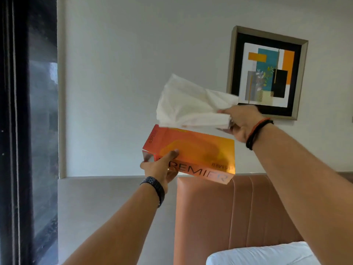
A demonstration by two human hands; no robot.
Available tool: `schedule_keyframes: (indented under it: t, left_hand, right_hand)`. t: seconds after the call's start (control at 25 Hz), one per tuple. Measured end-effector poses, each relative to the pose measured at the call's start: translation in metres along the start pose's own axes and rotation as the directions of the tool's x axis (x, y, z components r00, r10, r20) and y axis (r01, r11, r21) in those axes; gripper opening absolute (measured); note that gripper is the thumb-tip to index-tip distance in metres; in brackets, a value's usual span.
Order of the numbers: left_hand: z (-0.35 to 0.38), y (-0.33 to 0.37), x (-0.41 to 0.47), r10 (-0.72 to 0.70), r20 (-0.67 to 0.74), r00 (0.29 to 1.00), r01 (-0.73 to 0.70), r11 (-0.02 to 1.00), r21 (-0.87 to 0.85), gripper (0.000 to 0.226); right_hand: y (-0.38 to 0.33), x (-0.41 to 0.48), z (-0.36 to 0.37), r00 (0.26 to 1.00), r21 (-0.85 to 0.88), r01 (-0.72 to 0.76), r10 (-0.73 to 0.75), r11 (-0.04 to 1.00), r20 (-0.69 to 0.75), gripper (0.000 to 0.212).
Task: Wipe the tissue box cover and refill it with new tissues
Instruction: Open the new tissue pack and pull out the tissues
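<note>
Tissues (193, 104) — a white wad pinched in the right hand (241, 124) — are lifting from the orange carton (193, 152), held mid-air, left hand (161, 169) fingers clamped around its end. Refill step, I judge; next they need carrying to the cover — not in view.

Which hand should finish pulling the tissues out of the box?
Right. The right hand already grips the tissues above the box; the left hand is busy holding that box.

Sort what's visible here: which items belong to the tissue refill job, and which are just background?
Job: tissue box, held in left hand; tissues, gripped by right hand.

Background: painting, headboard, pillow, window.
</note>
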State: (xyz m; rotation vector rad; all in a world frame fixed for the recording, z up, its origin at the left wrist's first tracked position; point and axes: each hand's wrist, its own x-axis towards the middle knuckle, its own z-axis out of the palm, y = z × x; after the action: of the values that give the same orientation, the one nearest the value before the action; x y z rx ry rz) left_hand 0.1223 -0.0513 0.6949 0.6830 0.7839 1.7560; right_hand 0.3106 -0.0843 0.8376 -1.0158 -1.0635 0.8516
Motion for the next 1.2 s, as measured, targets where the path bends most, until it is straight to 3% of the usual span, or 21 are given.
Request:
schedule_keyframes:
  t: [0.2,0.32,0.48,0.56,0.64,0.72,0.92,1.12,1.2]
  left_hand:
    - [-0.003,-0.039,-0.007,-0.075,0.008,0.997,0.075,0.987,-0.141,0.080]
    - [-0.012,-0.074,-0.008,-0.095,0.014,0.995,0.096,0.988,-0.124,0.075]
    - [-0.033,-0.157,-0.011,-0.198,0.015,0.980,0.198,0.975,-0.100,0.078]
    - [-0.052,-0.213,-0.019,-0.269,-0.009,0.963,0.267,0.961,-0.067,0.078]
    - [-0.079,-0.269,-0.035,-0.342,-0.037,0.939,0.341,0.939,-0.040,0.069]
    - [-0.112,-0.333,-0.057,-0.437,-0.064,0.897,0.438,0.899,0.002,0.060]
    - [-0.187,-0.486,-0.131,-0.671,-0.168,0.722,0.689,0.720,0.081,0.062]
    - [-0.227,-0.600,-0.187,-0.783,-0.306,0.542,0.833,0.548,0.075,0.068]
    - [-0.238,-0.634,-0.198,-0.791,-0.332,0.514,0.852,0.515,0.091,0.071]
  right_hand:
    - [0.085,0.010,-0.017,0.984,-0.092,-0.169,0.162,0.981,-0.073,0.025]
    - [0.123,0.017,-0.039,0.978,-0.172,-0.192,0.172,0.966,-0.120,0.014]
    - [0.204,0.021,-0.083,0.962,-0.357,-0.255,0.199,0.898,-0.186,0.020]
    - [0.261,0.010,-0.115,0.938,-0.380,-0.339,0.280,0.861,-0.203,0.007]
    - [0.319,-0.009,-0.151,0.886,-0.394,-0.463,0.404,0.794,-0.229,0.021]
    - [0.384,-0.038,-0.191,0.816,-0.396,-0.578,0.515,0.714,-0.262,0.029]
    - [0.528,-0.134,-0.283,0.624,-0.275,-0.780,0.661,0.562,-0.417,0.020]
    - [0.630,-0.202,-0.356,0.508,-0.168,-0.852,0.700,0.497,-0.502,0.023]
    - [0.660,-0.216,-0.374,0.484,-0.144,-0.861,0.697,0.488,-0.530,0.024]
